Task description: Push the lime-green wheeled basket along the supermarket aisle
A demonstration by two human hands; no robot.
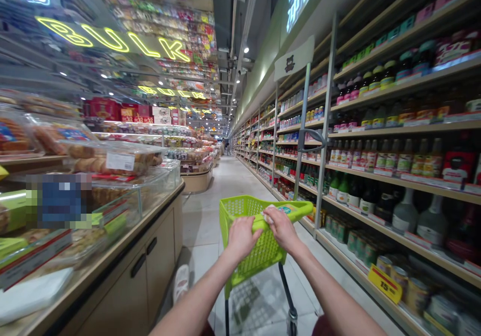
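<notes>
A bright green plastic shopping cart [224, 256] stands in front of me in the aisle, its mesh basket tilted in my view. My left hand [242, 236] is wrapped round the left part of the cart's handle [300, 209]. Farther right on the same bar, my right hand [282, 228] is closed too. A small crumpled white piece [267, 217], perhaps tissue, shows by the right hand's fingers. I cannot make out anything inside the basket. Dark legs [286, 291] with a wheel carry the cart.
Along the right run tall shelves [398, 175] of bottles and cans, with a yellow price tag [385, 283] low down. A wooden counter [158, 261] with packaged baked goods borders the left. A pole [301, 150] with a bear flag [293, 61] rises ahead. The tiled aisle [223, 175] stretches forward.
</notes>
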